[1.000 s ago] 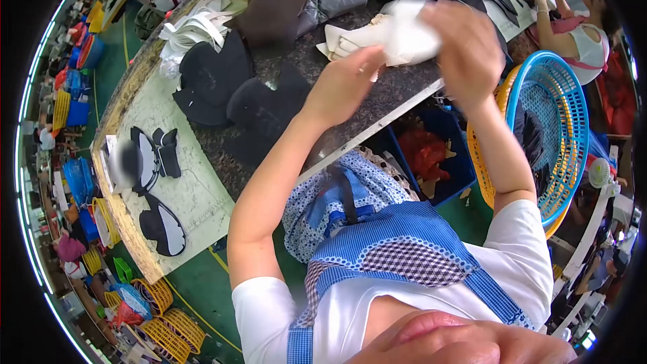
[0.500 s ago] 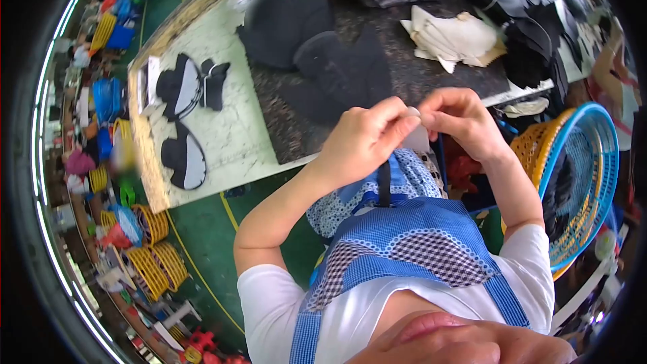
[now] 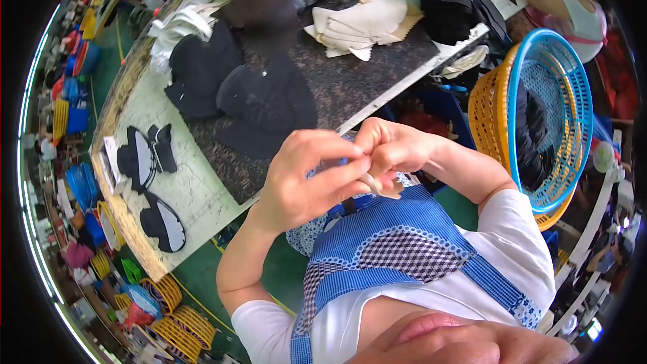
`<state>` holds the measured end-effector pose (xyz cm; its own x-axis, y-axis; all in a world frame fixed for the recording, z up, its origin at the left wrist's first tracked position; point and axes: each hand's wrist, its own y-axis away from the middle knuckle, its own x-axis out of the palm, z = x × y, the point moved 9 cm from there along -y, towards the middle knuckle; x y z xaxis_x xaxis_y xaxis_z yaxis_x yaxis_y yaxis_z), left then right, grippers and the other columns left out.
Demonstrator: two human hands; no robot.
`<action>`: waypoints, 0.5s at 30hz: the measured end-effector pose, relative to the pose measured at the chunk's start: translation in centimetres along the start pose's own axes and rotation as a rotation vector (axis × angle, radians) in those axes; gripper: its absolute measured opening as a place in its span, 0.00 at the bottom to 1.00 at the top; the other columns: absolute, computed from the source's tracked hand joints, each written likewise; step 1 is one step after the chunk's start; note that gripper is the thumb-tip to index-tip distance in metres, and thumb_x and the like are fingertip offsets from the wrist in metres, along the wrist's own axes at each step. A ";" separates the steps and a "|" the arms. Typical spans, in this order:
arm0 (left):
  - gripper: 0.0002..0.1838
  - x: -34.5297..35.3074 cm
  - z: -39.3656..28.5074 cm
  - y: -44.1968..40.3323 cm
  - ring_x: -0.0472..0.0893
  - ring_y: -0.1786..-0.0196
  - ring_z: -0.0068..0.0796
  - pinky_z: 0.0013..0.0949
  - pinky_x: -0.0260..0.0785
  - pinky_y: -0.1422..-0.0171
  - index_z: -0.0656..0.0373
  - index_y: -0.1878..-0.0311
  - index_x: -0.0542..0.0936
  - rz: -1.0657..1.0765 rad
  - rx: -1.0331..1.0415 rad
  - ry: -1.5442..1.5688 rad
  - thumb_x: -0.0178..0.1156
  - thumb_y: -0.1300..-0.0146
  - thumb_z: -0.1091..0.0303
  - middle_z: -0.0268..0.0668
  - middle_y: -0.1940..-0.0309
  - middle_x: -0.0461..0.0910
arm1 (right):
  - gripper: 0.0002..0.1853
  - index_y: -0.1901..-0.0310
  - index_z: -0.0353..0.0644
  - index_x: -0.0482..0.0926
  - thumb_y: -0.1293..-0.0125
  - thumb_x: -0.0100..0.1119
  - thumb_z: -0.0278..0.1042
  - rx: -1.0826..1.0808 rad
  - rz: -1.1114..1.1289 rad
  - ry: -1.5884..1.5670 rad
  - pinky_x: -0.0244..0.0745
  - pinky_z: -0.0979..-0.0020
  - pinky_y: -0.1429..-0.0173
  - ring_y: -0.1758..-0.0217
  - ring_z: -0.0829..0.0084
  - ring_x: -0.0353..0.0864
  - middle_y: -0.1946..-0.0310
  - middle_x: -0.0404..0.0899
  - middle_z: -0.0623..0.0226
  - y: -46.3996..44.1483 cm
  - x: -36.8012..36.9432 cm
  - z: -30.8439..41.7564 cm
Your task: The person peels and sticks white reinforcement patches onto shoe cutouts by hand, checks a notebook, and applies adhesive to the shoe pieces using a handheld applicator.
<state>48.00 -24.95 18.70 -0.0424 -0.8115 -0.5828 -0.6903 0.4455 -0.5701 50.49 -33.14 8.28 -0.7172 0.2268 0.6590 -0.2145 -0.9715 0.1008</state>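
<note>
In front of my apron, my left hand [image 3: 303,178] and my right hand [image 3: 397,152] meet with their fingertips together. Between and below the fingers shows a small cream-coloured piece [image 3: 389,191], thin and bent; most of it is covered by the fingers, so its kind is unclear. Both hands are closed in a pinch around it. Beyond them, black cut fabric pieces [image 3: 269,98] lie overlapped on a dark speckled board [image 3: 357,87]. Farther up the board rests a stack of cream cut pieces [image 3: 367,23].
Black-and-grey shoe-upper pieces [image 3: 158,219] lie on the table's pale left end [image 3: 202,168]. At the right, a blue and a yellow plastic basket [image 3: 515,114] stand nested, with black material inside. Another person [image 3: 573,13] sits at the upper right. Black bundles [image 3: 448,7] lie at the table's far side.
The view has swung, so the table shifts left and the baskets come further in. My hands have come lower, closer to my chest, and the fingers are bunched more tightly round the small piece.
</note>
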 end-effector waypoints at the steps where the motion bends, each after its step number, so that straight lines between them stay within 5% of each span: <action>1: 0.18 0.1 -0.6 0.1 0.82 0.52 0.34 0.37 0.75 0.49 0.54 0.53 0.87 -0.043 0.043 -0.050 0.76 0.49 0.68 0.34 0.50 0.81 | 0.09 0.71 0.33 0.82 0.45 0.53 0.27 -0.047 -0.054 -0.083 0.59 0.79 0.79 0.83 0.84 0.69 0.82 0.76 0.69 0.0 -0.3 -0.1; 3: 0.15 0.6 -1.3 0.1 0.81 0.47 0.32 0.38 0.75 0.45 0.52 0.57 0.85 -0.051 0.103 -0.142 0.75 0.48 0.68 0.33 0.48 0.81 | 0.09 0.71 0.34 0.81 0.44 0.54 0.30 -0.085 -0.088 -0.244 0.64 0.77 0.74 0.79 0.80 0.72 0.79 0.76 0.68 -0.1 -1.3 -1.1; 5: 0.12 1.2 -2.0 0.1 0.81 0.45 0.32 0.39 0.75 0.42 0.51 0.59 0.84 -0.063 0.191 -0.224 0.74 0.47 0.70 0.32 0.46 0.80 | 0.16 0.63 0.33 0.82 0.41 0.52 0.39 -0.357 -0.022 -0.586 0.74 0.64 0.48 0.55 0.67 0.80 0.60 0.82 0.60 -0.8 -3.1 -1.8; 7: 0.11 1.8 -2.3 -0.2 0.80 0.42 0.34 0.43 0.74 0.37 0.48 0.62 0.81 -0.027 0.232 -0.339 0.71 0.47 0.73 0.32 0.45 0.79 | 0.21 0.56 0.33 0.84 0.41 0.50 0.40 -0.263 -0.205 -0.525 0.72 0.58 0.36 0.44 0.63 0.80 0.50 0.82 0.53 0.7 -3.1 0.0; 11: 0.12 4.5 -1.0 -1.2 0.78 0.39 0.36 0.51 0.65 0.28 0.47 0.62 0.81 0.080 0.141 -0.448 0.71 0.48 0.73 0.33 0.45 0.80 | 0.16 0.50 0.34 0.85 0.23 0.54 0.38 -0.206 -0.481 0.282 0.78 0.73 0.47 0.54 0.80 0.84 0.55 0.87 0.65 3.1 -4.5 1.0; 12: 0.11 6.2 -1.8 -1.4 0.78 0.38 0.36 0.51 0.66 0.28 0.47 0.63 0.80 0.135 0.193 -0.376 0.71 0.49 0.72 0.32 0.45 0.79 | 0.15 0.53 0.34 0.85 0.21 0.57 0.40 -0.367 -0.561 0.108 0.76 0.80 0.57 0.62 0.87 0.81 0.64 0.86 0.74 3.1 -4.8 1.2; 15: 0.11 10.2 -4.8 -1.1 0.78 0.40 0.34 0.50 0.71 0.31 0.48 0.67 0.78 0.201 0.314 0.058 0.72 0.50 0.71 0.30 0.51 0.80 | 0.17 0.61 0.36 0.83 0.21 0.57 0.43 -0.349 -1.012 0.056 0.70 0.78 0.70 0.70 0.88 0.74 0.72 0.79 0.78 5.1 -10.1 -0.9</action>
<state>44.87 -35.57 16.15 -0.2017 -0.7123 -0.6723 -0.4090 0.6849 -0.6030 56.04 -40.28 1.50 -0.1272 0.9272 0.3523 -0.8978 -0.2586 0.3564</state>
